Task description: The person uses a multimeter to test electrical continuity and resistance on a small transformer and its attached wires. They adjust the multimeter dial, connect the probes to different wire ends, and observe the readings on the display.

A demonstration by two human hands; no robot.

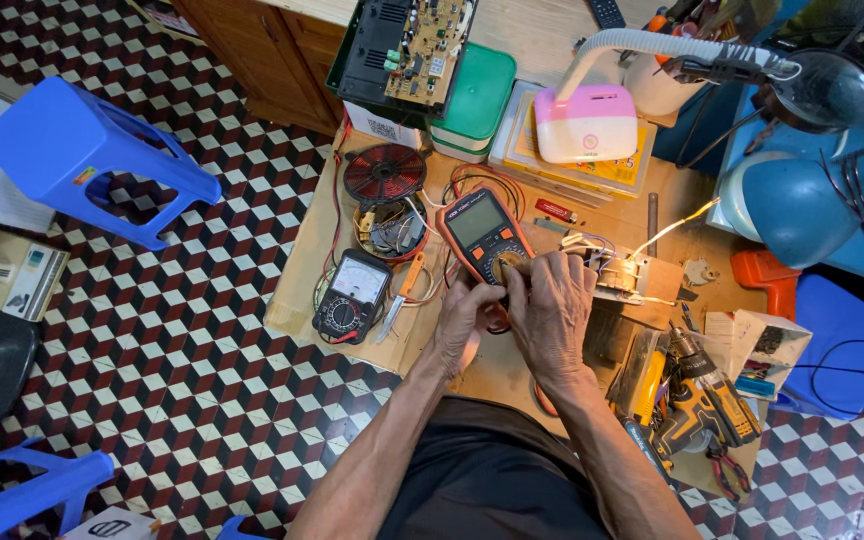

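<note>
Wooden bench [512, 370], perhaps plywood, over checkered floor [202, 380].

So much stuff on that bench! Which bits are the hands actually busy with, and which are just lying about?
In use:
- orange-cased digital multimeter, dial under the right hand
- left hand at its lower edge

Lying about:
- black analogue meter
- red copper coil
- yellow cordless drill
- pink-and-white desk lamp
- green circuit board
</note>
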